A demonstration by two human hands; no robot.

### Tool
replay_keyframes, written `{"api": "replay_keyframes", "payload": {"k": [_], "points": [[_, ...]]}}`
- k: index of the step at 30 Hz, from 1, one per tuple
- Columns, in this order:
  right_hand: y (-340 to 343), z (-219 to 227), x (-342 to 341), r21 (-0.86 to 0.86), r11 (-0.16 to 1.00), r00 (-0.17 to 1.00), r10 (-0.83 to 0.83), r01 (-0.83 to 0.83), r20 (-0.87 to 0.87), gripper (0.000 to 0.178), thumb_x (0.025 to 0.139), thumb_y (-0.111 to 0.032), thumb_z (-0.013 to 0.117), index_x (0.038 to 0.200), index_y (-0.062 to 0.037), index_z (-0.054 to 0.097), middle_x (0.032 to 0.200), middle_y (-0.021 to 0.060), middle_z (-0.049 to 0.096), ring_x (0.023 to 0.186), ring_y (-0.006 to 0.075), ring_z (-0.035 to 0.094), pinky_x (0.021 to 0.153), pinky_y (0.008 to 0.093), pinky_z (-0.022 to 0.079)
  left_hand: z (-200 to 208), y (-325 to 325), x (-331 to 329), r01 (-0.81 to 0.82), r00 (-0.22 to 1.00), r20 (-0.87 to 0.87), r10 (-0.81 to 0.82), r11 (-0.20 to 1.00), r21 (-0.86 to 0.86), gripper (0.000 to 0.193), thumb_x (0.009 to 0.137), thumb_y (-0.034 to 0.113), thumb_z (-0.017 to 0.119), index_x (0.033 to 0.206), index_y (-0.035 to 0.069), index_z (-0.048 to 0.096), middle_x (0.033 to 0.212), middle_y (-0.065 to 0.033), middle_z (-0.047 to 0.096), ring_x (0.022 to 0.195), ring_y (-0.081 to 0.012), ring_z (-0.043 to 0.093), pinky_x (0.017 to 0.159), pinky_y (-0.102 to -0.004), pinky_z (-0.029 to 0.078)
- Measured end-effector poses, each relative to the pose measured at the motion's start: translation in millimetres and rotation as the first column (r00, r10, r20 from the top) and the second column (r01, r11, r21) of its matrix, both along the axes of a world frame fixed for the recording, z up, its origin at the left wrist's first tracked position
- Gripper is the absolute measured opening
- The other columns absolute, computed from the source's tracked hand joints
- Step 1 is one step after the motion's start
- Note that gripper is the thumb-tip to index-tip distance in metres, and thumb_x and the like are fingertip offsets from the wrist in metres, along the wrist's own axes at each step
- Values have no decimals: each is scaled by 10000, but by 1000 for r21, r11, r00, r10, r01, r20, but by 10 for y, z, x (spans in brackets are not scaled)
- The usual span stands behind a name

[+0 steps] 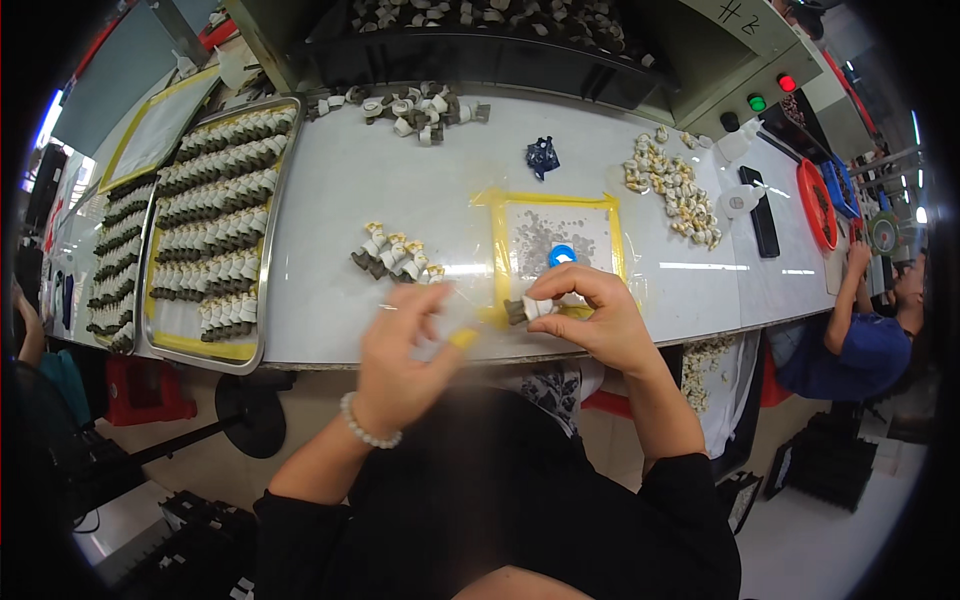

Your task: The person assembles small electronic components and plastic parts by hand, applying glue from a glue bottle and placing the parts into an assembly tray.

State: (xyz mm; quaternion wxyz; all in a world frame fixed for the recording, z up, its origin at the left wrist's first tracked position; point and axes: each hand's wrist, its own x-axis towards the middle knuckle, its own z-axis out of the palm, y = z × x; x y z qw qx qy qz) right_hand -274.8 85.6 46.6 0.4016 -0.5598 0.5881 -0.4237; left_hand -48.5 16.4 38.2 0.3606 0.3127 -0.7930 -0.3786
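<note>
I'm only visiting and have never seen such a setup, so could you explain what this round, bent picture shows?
There is no robot here, just a person's own two hands. The picture comes from a wide camera worn on the head, looking down, so straight edges curve.

The right hand pinches a small white-and-grey figure between its fingers. The left hand is blurred, near some loose figures; I can't tell whether it holds anything.

On the pale table are a metal tray with rows of figures, a yellow-edged sheet with a round blue thing on it, and a pile of white-and-yellow pieces.
</note>
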Motion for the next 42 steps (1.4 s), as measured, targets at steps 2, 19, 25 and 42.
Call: {"api": "replay_keyframes", "payload": {"k": [2,19,25,42], "points": [[-109,29,104,-73,993,991,81,-88,-103,201,729,-18,731,907,0,638,923,81,645,869,190,608,779,289,474,44,-182,226,-199,964,148,222,968,-153,457,709,74,744,1120,3,558,947,-102,559,827,-181,560,697,-279,453],[-400,-225,520,-263,930,940,179,-259,-291,190,736,-29,698,918,-60,650,956,62,588,923,240,564,768,327,476,43,-626,275,-90,927,353,128,989,-121,354,699,115,719,1017,17,598,1028,-127,589,1009,-282,507,877,-363,423],[-418,-200,560,-288,916,933,189,-280,-305,200,740,-47,704,933,-75,661,988,75,582,945,249,563,781,326,477,31,-690,387,25,937,348,-10,999,-39,356,727,70,676,1073,17,611,1077,-133,591,1052,-291,508,899,-359,421],[-496,-215,589,-352,871,881,167,-343,-444,179,743,-92,705,913,-68,658,1184,94,579,997,280,566,843,377,452,74,-729,323,90,957,277,-88,996,4,287,712,88,642,982,-8,628,922,-133,616,1001,-299,514,858,-371,434]]}}
